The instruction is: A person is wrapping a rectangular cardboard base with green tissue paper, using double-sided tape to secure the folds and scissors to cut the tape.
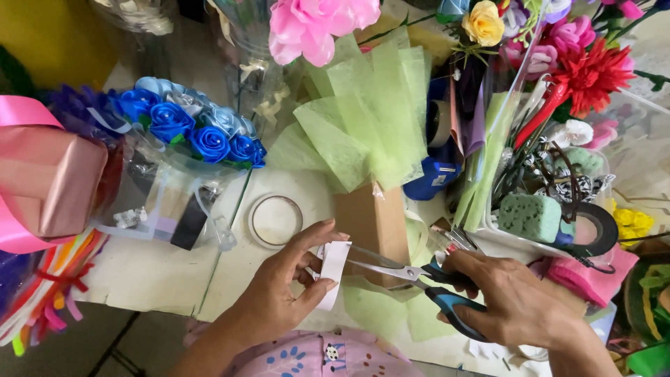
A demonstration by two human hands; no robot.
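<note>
A florist's craft table — ribbon roses [199, 129], floral foam [529, 216], mesh wrap [370, 112] crowd it.

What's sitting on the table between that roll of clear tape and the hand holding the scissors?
In the head view, a brown cardboard box wrapped in pale green mesh stands between the tape roll and the right hand.

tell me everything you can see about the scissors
The scissors have two slim silver metal blades and blue-and-black plastic handles. They lie nearly level, tips pointing left, blades parted around the white paper strip. The right hand has its grip through the handles; the left hand pinches the strip. Behind the blades stands a brown paper-wrapped box.
</note>
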